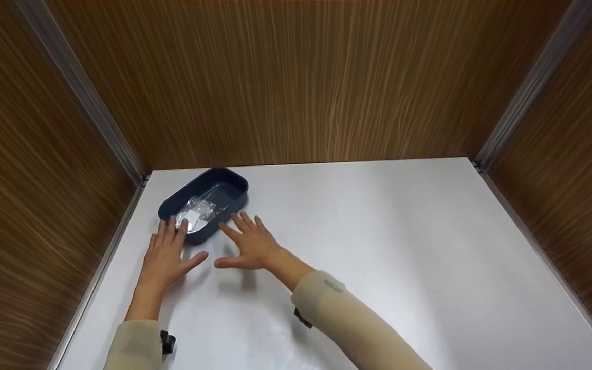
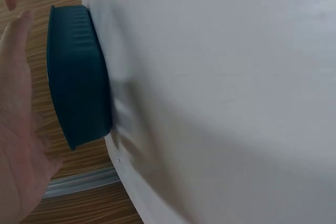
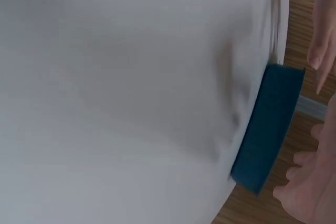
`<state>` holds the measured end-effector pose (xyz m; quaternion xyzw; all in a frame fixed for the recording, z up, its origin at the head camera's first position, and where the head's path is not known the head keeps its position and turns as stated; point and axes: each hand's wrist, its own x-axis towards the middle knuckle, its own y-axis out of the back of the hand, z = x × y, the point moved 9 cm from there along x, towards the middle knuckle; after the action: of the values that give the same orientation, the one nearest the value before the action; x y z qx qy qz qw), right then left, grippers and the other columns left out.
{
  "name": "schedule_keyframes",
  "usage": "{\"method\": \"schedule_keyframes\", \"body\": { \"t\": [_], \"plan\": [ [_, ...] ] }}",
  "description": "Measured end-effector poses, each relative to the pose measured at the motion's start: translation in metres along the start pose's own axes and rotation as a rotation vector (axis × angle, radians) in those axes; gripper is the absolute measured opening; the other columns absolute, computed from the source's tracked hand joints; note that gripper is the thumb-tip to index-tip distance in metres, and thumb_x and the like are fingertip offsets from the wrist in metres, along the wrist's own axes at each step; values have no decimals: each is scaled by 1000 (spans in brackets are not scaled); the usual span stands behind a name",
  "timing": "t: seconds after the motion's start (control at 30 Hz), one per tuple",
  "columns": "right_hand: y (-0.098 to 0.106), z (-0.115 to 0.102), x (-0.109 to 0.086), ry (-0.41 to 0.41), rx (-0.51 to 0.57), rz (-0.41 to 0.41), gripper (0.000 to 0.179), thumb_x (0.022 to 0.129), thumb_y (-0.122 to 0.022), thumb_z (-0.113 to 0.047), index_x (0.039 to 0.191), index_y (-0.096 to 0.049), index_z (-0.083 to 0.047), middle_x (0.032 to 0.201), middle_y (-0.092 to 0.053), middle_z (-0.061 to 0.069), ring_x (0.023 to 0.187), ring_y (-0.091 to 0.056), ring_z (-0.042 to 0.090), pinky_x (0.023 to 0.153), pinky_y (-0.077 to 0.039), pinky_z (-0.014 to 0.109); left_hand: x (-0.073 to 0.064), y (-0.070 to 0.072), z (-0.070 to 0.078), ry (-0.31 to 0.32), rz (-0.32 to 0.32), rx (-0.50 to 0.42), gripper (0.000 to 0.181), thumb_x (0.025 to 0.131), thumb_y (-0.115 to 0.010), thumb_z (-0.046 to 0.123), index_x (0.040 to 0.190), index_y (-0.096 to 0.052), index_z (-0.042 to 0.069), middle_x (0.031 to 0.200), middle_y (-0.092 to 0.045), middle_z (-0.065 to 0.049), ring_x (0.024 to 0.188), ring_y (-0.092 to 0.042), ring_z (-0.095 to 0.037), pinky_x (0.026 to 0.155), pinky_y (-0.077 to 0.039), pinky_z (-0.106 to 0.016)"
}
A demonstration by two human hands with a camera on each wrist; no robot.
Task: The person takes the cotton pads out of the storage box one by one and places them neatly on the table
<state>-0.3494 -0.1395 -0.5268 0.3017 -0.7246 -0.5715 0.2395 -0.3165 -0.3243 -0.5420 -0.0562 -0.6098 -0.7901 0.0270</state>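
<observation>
A dark blue oval-ended tray point(image 1: 244, 198) sits at the back left of the white table, its side wall point(image 2: 79, 77) showing teal in the left wrist view. Inside it lie clear plastic packets point(image 1: 196, 211), one with a white piece in it. My left hand point(image 1: 165, 259) hovers at the tray's near left end, fingers spread and fingertips overlapping the rim in the head view. Beside the tray's near right side, my right hand point(image 1: 252, 244) is held with fingers apart and thumb out. Neither hand holds anything.
The white tabletop point(image 1: 378, 246) is enclosed by wood-grain panels at the back point(image 1: 301, 82), the left point(image 1: 34, 180) and the right point(image 1: 563, 128). Metal strips point(image 1: 82, 92) run along the corners. A black strap piece point(image 1: 168, 341) shows at the left sleeve.
</observation>
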Motion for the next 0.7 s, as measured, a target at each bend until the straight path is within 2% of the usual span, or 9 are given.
{"method": "schedule_keyframes", "body": {
  "t": [0.2, 0.37, 0.7],
  "plan": [
    [-11, -16, 9, -6, -53, 5, 102, 81, -38, -88, 161, -15, -30, 169, -5, 9, 155, -7, 29, 123, -14, 52, 0, 0, 1, -28, 45, -16, 109, 84, -60, 72, 158, -21, 3, 165, -10, -25, 151, -5, -47, 118, -14, -64],
    [-21, -25, 13, 14, -100, 5, 102, 83, -36, -87, 162, -11, -27, 169, 2, 9, 155, -4, 30, 123, -14, 53, -2, -4, 4, -51, 51, -18, 107, 85, -61, 70, 158, -23, 3, 164, -13, -26, 151, -6, -46, 119, -15, -63],
    [-39, -36, 10, 31, -113, -18, 99, 85, -34, -86, 162, -13, -27, 169, -6, 9, 155, -5, 29, 122, -16, 52, -17, -10, 7, -96, 45, -50, 97, 87, -63, 65, 155, -33, 2, 163, -18, -26, 151, -9, -45, 121, -13, -59]
  ]
}}
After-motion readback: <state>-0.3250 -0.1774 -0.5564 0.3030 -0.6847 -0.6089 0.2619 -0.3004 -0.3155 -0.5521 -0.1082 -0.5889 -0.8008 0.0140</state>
